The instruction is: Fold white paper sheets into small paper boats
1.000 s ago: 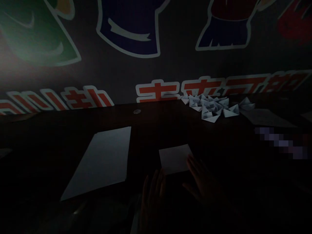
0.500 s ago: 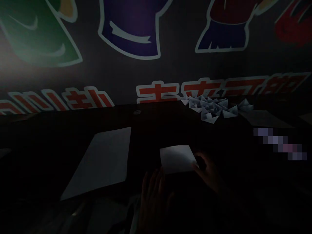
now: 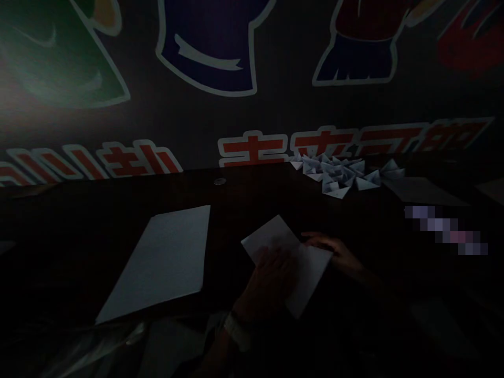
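Right of the stack (image 3: pixel 157 257), a white sheet (image 3: pixel 308 275) lies askew

Across from the stack's right edge, well apart from it, the sheet sits on the dark table (image 3: pixel 244 210), turned at an angle to the stack, its far edge dipping to a notch between two corners. The left hand (image 3: pixel 271 278) is on the stack's side of the sheet, back upward, laid over the sheet's middle; its fingers are dim and blurred, so I cannot tell whether they are spread or pressed together. A pale band (image 3: pixel 238 331) circles its wrist. Farther right from the stack, the right hand (image 3: pixel 334 251) is at the sheet's right corner, fingers stretched along the far edge; its thumb is hidden, so I cannot tell whether it pinches the paper

Beyond the stack and to its right, folded papers (image 3: pixel 336 181) crowd together near the wall (image 3: pixel 205 121), with a flat paper (image 3: pixel 423 190) just beside them on the side away from the stack. Behind the stack, slightly to its right, is a small disc (image 3: pixel 219 181). Red characters (image 3: pixel 254 143) run along the wall behind the stack
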Action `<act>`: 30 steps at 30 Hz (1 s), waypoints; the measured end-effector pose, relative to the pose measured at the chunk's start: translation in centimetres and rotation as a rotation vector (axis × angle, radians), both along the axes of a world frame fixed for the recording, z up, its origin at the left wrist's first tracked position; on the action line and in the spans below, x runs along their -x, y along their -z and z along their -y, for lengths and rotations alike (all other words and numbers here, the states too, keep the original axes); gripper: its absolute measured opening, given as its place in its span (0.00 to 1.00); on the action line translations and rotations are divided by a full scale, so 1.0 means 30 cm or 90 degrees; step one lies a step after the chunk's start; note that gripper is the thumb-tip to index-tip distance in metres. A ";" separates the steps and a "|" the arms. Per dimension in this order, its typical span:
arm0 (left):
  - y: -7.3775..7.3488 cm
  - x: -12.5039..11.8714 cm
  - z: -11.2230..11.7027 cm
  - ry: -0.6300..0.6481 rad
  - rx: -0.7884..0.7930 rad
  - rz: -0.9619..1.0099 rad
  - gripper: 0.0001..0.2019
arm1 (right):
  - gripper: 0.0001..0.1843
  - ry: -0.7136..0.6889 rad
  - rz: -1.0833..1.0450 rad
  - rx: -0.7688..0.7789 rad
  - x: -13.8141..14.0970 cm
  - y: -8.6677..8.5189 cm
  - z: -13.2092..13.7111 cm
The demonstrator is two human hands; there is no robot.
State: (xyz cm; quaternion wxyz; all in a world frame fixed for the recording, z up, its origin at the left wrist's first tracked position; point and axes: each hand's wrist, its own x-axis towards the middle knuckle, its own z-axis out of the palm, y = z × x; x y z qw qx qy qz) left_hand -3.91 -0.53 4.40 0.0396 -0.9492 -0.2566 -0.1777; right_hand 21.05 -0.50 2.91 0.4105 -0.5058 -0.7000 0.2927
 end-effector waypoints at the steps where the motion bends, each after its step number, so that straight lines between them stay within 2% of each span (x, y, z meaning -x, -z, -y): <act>1: 0.023 -0.015 0.019 -0.033 -0.028 -0.005 0.20 | 0.23 0.042 -0.036 0.038 -0.012 0.007 0.002; 4: 0.088 -0.060 0.080 -0.142 -0.091 0.007 0.23 | 0.29 0.150 -0.149 0.181 -0.045 0.017 0.020; 7: 0.134 -0.116 0.125 -0.238 -0.122 0.034 0.25 | 0.27 0.178 -0.122 0.230 -0.061 0.013 0.020; 10: 0.157 -0.153 0.129 -0.268 -0.164 0.046 0.23 | 0.22 0.176 -0.033 0.175 -0.062 0.012 -0.014; 13: 0.164 -0.149 0.098 -0.215 -0.184 0.047 0.18 | 0.17 0.230 0.044 0.092 -0.048 0.015 -0.044; 16: 0.168 -0.134 0.065 -0.177 -0.173 0.080 0.18 | 0.14 0.254 0.112 0.010 -0.006 0.026 -0.028; 19: 0.172 -0.135 0.049 -0.181 -0.115 0.095 0.19 | 0.16 0.214 0.202 -0.116 0.054 0.055 0.027; 23: 0.172 -0.133 0.047 -0.194 -0.036 0.083 0.20 | 0.23 0.079 0.334 -0.267 0.093 0.117 0.090; 26: 0.160 -0.115 0.047 -0.190 -0.017 0.081 0.22 | 0.24 0.010 0.368 -0.278 0.074 0.155 0.100; 30: 0.130 -0.092 0.046 -0.165 0.019 0.092 0.21 | 0.24 -0.070 0.361 -0.217 0.041 0.174 0.093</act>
